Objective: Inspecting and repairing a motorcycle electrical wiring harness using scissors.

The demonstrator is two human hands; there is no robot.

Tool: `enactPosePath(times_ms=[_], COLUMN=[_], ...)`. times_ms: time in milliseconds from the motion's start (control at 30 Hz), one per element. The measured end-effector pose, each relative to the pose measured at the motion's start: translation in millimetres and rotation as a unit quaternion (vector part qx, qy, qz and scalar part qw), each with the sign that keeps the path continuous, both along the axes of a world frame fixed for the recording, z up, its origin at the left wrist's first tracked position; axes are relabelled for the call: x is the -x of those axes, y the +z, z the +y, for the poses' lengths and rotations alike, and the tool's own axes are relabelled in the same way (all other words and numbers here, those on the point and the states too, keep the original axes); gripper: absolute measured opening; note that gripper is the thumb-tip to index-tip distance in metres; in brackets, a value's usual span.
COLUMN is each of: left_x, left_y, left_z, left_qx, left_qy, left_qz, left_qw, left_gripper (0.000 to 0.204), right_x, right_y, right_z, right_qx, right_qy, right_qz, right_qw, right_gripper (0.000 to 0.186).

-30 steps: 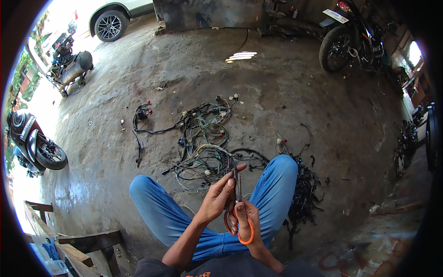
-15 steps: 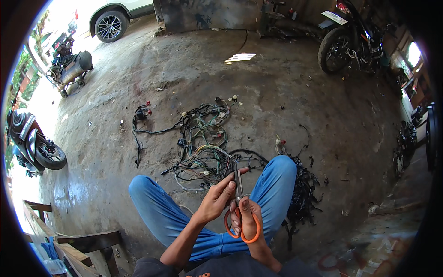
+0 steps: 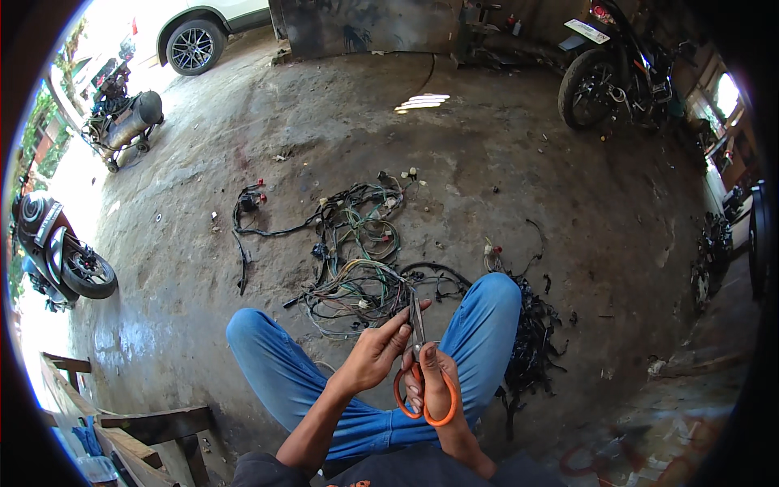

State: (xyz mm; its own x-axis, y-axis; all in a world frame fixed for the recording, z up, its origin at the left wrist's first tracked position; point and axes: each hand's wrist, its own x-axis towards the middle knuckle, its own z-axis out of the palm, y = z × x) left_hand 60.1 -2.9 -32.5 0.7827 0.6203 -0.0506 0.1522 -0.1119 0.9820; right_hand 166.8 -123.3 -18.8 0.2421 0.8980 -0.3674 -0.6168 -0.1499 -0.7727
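My right hand [image 3: 439, 383] is closed around the orange-handled scissors [image 3: 419, 325], thumb lying along the handle. Their blades point away from me, slightly parted, against the fingers of my left hand [image 3: 375, 355]. That hand is closed on the end of a wiring harness [image 3: 361, 280], its index finger stretched behind the blades. Just where the wires pass between blades and fingers is hard to make out. The loose coils of yellow, green and dark wire lie on the floor beyond my knees, with a black taped branch [image 3: 280, 231] running off to the left.
A heap of black tape scraps [image 3: 531, 333] lies beside my right knee. A wooden bench [image 3: 154, 422] stands at the lower left. Motorcycles [image 3: 596, 85] [image 3: 69, 247] stand at both sides, an air compressor [image 3: 134, 122] at the far left, and a white car [image 3: 235, 15] at the back.
My left hand and the scissors have shifted very slightly, and the blade tips now sit a little differently against the left fingers. The wires on the floor lie as before.
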Motion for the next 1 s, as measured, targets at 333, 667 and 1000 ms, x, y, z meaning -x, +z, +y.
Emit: enactPosePath(times_ms=[333, 667, 1000], left_x=[-0.3, 6.4, 4.5], left_y=[15.9, 10.1, -0.7], left_z=[0.1, -3.3, -4.0], left_qx=[-0.023, -0.073, -0.115], left_qy=[0.003, 0.008, 0.014], left_qz=[0.059, 0.046, 0.056], left_qw=[0.998, 0.996, 0.992], left_gripper=[0.045, 0.045, 0.044], right_x=[-1.5, -1.0, -3.5], right_y=[-0.4, -3.9, -8.3], right_z=[0.1, 1.1, 2.2], right_qx=[-0.001, 0.014, 0.027], right_qy=[0.001, 0.001, 0.012], right_qz=[-0.008, 0.025, -0.021], right_qw=[1.0, 1.0, 0.999], right_gripper=[0.045, 0.043, 0.057])
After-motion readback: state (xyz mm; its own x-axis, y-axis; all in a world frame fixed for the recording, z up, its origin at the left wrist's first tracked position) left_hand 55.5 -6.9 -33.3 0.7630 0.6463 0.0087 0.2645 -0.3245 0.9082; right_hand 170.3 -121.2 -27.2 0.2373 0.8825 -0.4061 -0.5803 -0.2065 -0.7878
